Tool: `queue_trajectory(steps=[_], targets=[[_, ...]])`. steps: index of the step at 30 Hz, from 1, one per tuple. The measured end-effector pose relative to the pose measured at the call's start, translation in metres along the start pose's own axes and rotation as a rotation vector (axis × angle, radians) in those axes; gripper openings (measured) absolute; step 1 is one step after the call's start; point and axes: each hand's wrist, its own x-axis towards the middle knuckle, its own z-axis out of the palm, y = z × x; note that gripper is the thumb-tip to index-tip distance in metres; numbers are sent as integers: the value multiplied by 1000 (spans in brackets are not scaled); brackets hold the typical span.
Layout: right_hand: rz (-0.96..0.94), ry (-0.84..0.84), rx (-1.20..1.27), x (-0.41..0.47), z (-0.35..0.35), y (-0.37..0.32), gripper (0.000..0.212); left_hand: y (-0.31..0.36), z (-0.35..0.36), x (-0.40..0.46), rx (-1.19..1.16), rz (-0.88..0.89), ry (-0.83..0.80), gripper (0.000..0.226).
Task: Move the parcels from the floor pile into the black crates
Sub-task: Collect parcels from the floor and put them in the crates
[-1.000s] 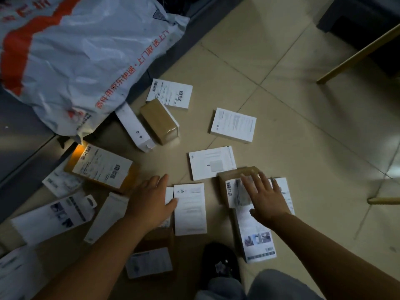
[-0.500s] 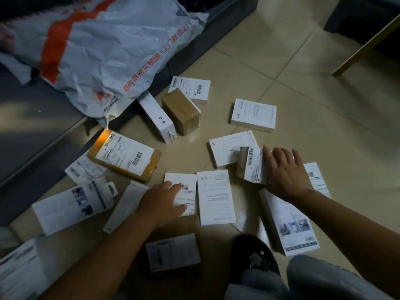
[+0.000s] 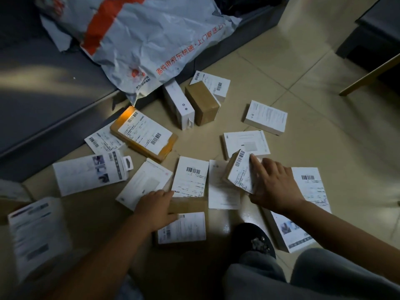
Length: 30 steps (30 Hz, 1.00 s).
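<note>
Several parcels lie scattered on the tiled floor, mostly white boxes and brown cartons with barcode labels. My right hand grips a small brown carton with a white label, tilted up on its edge. My left hand grips the near end of a brown carton with a white barcode label, fingers at its left side and thumb under its near side. An orange-brown labelled parcel lies further left. No black crate is recognisable in view.
A large grey and orange courier bag lies on a dark grey platform at the upper left. A wooden leg slants at the right. My shoe and knee are at the bottom, among the parcels.
My right hand has tipped the small labelled carton up off the floor. My left hand has slid back to the near end of the barcode carton. The view has shifted left.
</note>
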Motion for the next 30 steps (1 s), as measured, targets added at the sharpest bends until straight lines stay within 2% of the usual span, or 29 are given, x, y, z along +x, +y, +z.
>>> queue_trajectory(steps=[7,15,20,24,27,30], targets=[[-56,152,71,1,-39,-25,104,8,-29,5,-189,54,160,88],[-176,56,181,19,-98,-69,110,11,-59,-18,-551,47,313,86],[-252,26,192,42,-114,-106,110,-1,-72,-39,-577,20,381,82],[-326,25,220,62,-110,-143,109,-16,-77,-57,-860,-164,313,52],[-391,53,265,68,-99,-175,107,-24,-74,-63,-1031,-238,290,53],[-522,36,347,65,-92,-195,106,-30,-77,-70,-1406,-250,321,54]])
